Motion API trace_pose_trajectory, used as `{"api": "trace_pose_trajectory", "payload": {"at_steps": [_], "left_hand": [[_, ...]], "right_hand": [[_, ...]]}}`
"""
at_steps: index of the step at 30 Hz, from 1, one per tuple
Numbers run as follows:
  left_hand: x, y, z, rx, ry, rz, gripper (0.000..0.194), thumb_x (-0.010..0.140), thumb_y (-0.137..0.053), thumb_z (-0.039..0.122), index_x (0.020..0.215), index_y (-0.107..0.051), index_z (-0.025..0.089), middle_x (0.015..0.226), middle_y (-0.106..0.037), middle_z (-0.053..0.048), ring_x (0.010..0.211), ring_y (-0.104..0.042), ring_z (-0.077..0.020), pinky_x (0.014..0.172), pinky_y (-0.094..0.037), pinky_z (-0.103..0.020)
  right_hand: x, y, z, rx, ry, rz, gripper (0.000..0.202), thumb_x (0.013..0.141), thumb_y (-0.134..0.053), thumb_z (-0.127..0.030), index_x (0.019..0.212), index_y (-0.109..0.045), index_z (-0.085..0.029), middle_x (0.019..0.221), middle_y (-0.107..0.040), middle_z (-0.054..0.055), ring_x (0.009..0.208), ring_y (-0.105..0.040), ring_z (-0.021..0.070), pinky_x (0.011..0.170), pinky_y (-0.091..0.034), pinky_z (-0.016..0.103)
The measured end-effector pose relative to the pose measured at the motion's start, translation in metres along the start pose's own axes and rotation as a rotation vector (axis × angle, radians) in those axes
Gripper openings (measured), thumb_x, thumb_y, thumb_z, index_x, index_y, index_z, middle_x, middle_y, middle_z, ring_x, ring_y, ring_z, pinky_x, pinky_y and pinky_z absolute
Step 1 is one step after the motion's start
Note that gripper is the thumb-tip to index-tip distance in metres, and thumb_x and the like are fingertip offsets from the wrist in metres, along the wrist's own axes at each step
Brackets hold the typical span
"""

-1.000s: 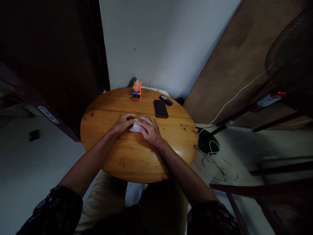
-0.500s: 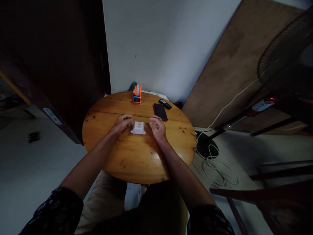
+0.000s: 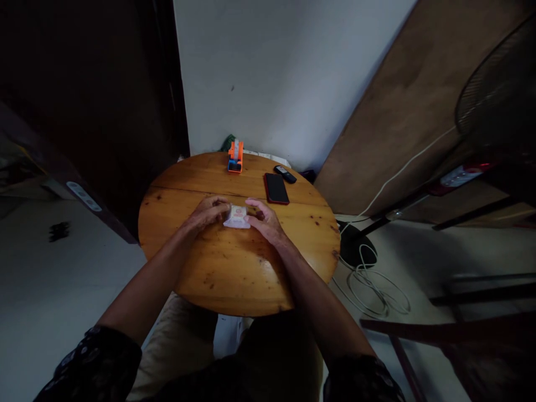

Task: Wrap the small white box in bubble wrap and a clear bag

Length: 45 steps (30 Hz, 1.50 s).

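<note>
Fingers of left hand: loosely curled, thumb lying near the forefinger, tips at the left edge of the packet; gap narrow; whether they pinch the wrapping or merely rest against it, cannot tell.

Fingers of right hand: thumb and forefinger spread well apart, thumb tip against the packet's near right side, forefinger reaching past its far right corner; nothing enclosed in the grasp.

Packet, one, small, white, in pale translucent wrapping, red print on the upper face: lying flat on the table between the two hands, to the right of the left fingertips and left of the right thumb. Appears wider across than deep, though foreshortening leaves its long axis uncertain. Neither hand clearly nearer; both at its sides.

Table, wooden, rounded top, knotted grain: beneath all the above.

Smartphone, black screen, red edging: beyond the right hand, apart from it.

Keypad handset, dark: just behind the smartphone.

Tape dispenser, orange and blue, roll fitted: upright near the far rim.
</note>
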<state>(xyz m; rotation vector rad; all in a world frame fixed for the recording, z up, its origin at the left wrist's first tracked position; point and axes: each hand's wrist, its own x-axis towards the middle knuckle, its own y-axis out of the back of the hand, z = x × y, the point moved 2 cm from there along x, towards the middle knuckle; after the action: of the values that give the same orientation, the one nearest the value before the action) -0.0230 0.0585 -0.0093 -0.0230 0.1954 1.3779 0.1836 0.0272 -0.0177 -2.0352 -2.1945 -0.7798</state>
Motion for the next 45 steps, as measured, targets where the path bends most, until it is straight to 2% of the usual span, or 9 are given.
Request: {"api": "trace_pose_trajectory", "payload": {"at_steps": [4,11,18,25,27,31,38,40,45], "left_hand": [[0.000,-0.003,-0.003,0.026,-0.092,-0.057,0.045,0.064,-0.076,0.035,0.103,-0.065,0.014,0.073,-0.064,0.001,0.059,-0.055,-0.0109,0.058,-0.041,-0.025],[0.001,-0.008,-0.005,0.022,-0.248,-0.140,0.056,0.061,-0.079,0.036,0.112,-0.065,0.015,0.098,-0.069,-0.005,0.087,-0.062,-0.0177,0.080,-0.048,-0.030],[-0.007,-0.015,-0.005,-0.037,-0.219,-0.284,0.075,0.061,-0.082,0.032,0.130,-0.056,0.019,0.110,-0.066,-0.008,0.089,-0.064,-0.0178,0.077,-0.051,-0.030],[-0.024,-0.023,0.007,-0.022,-0.262,-0.449,0.085,0.059,-0.087,0.031,0.137,-0.055,0.022,0.138,-0.060,-0.011,0.124,-0.058,-0.0277,0.099,-0.048,-0.036],[-0.025,-0.025,0.008,-0.048,-0.234,-0.464,0.074,0.063,-0.085,0.038,0.130,-0.060,0.021,0.132,-0.064,-0.011,0.118,-0.062,-0.0278,0.092,-0.050,-0.034],[-0.023,-0.026,0.005,-0.081,-0.103,-0.416,0.052,0.068,-0.080,0.048,0.107,-0.070,0.015,0.096,-0.073,-0.007,0.079,-0.067,-0.0197,0.068,-0.049,-0.029],[-0.010,-0.022,-0.004,-0.090,-0.051,-0.129,0.029,0.071,-0.074,0.041,0.068,-0.062,0.015,0.052,-0.055,0.004,0.044,-0.047,-0.0088,0.044,-0.034,-0.022],[-0.007,-0.020,-0.004,-0.122,-0.016,-0.066,0.029,0.073,-0.072,0.040,0.064,-0.057,0.016,0.047,-0.050,0.005,0.038,-0.043,-0.0083,0.040,-0.031,-0.022],[-0.007,-0.020,0.000,-0.227,0.047,-0.097,0.030,0.073,-0.074,0.041,0.068,-0.058,0.016,0.049,-0.053,0.004,0.037,-0.045,-0.0088,0.037,-0.035,-0.021]], "right_hand": [[0.000,-0.002,-0.003,-0.023,0.028,-0.017,0.039,0.074,-0.075,-0.033,0.111,-0.072,-0.023,0.135,-0.064,0.008,0.125,-0.059,0.0247,0.107,-0.045,0.043],[0.000,-0.001,-0.012,-0.054,0.142,0.074,0.016,0.082,-0.069,-0.038,0.081,-0.073,-0.023,0.118,-0.071,0.008,0.113,-0.065,0.0232,0.106,-0.045,0.043],[-0.003,0.005,-0.028,0.045,0.141,0.185,0.021,0.091,-0.058,-0.043,0.086,-0.064,-0.023,0.119,-0.071,0.008,0.112,-0.064,0.0246,0.098,-0.049,0.042],[0.000,0.017,-0.026,0.139,0.121,0.317,0.020,0.092,-0.058,-0.043,0.089,-0.061,-0.024,0.117,-0.071,0.007,0.115,-0.063,0.0237,0.104,-0.046,0.043],[0.001,0.019,-0.022,0.152,0.078,0.364,0.021,0.091,-0.058,-0.044,0.088,-0.061,-0.023,0.115,-0.072,0.007,0.112,-0.064,0.0231,0.103,-0.047,0.043],[0.003,0.018,-0.016,0.170,-0.003,0.421,0.023,0.088,-0.061,-0.045,0.087,-0.064,-0.023,0.106,-0.074,0.007,0.103,-0.066,0.0231,0.095,-0.050,0.041],[-0.001,0.023,-0.023,0.140,0.049,0.538,0.018,0.085,-0.063,-0.040,0.086,-0.063,-0.022,0.078,-0.066,0.000,0.070,-0.060,0.0148,0.069,-0.049,0.029],[-0.004,0.020,-0.029,0.137,0.082,0.489,0.017,0.086,-0.061,-0.038,0.082,-0.062,-0.022,0.070,-0.060,-0.003,0.060,-0.055,0.0123,0.061,-0.046,0.027],[-0.012,-0.001,-0.040,0.003,0.051,0.130,0.023,0.087,-0.060,-0.041,0.077,-0.063,-0.021,0.063,-0.056,-0.003,0.057,-0.052,0.0118,0.057,-0.041,0.026]]}}
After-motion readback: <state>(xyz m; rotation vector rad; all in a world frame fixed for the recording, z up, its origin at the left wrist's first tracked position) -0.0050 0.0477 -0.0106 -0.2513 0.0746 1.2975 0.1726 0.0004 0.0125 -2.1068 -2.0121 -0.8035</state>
